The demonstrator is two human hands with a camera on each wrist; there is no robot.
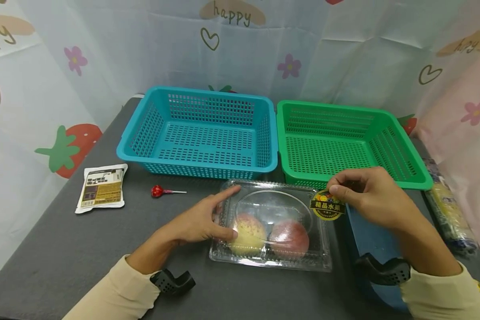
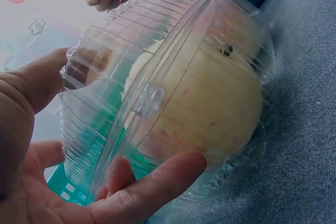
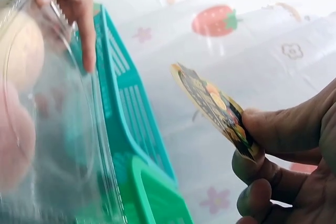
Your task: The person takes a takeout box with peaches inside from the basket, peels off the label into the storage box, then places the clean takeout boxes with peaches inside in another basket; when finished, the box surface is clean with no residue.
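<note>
A clear plastic clamshell box lies closed on the table. Inside it are a yellowish fruit and a pinkish-red fruit, which look like peaches. My left hand rests against the box's left side, its thumb and index finger spread and fairly straight on the plastic. Between thumb and fingertip, my right hand pinches a round black-and-gold sticker with fruit pictures and lettering. The sticker is held up by its edge near the box's upper right corner. In the right wrist view the sticker appears slightly bent and apart from the box.
Behind the box stand a blue basket and a green basket. A red lollipop and a flat food packet lie at the left. On the right are a dark blue object beneath my arm and a clear-wrapped package.
</note>
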